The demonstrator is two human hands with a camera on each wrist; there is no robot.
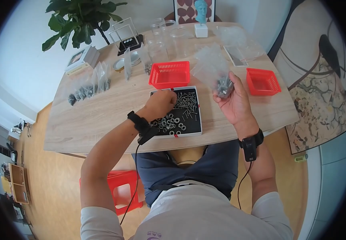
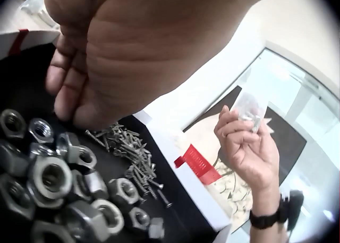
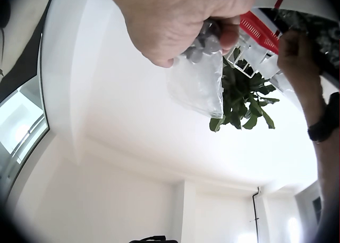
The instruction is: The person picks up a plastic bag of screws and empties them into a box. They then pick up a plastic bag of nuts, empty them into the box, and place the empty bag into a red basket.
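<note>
A white-rimmed tray (image 1: 199, 116) with a black base holds loose metal nuts (image 1: 169, 124) and screws (image 1: 185, 102). Over its far left part is my left hand (image 1: 159, 105), its fingers bent down; in the left wrist view the hand (image 2: 143, 46) hangs beyond the nuts (image 2: 50, 176), and whether it pinches anything is hidden. To the tray's right, my right hand (image 1: 235, 102) grips a clear plastic bag (image 1: 211, 64) with metal pieces bunched at its bottom. The right wrist view shows the bag (image 3: 196, 84) hanging from that hand (image 3: 175, 23).
Red baskets stand behind the tray (image 1: 169, 75) and at the right (image 1: 263, 82). Several filled bags (image 1: 89, 89) lie at the left. Glass jars (image 1: 157, 48), round lids (image 1: 119, 64), a bust (image 1: 201, 14) and books (image 1: 81, 60) are farther back. A red stool (image 1: 125, 192) is below the table.
</note>
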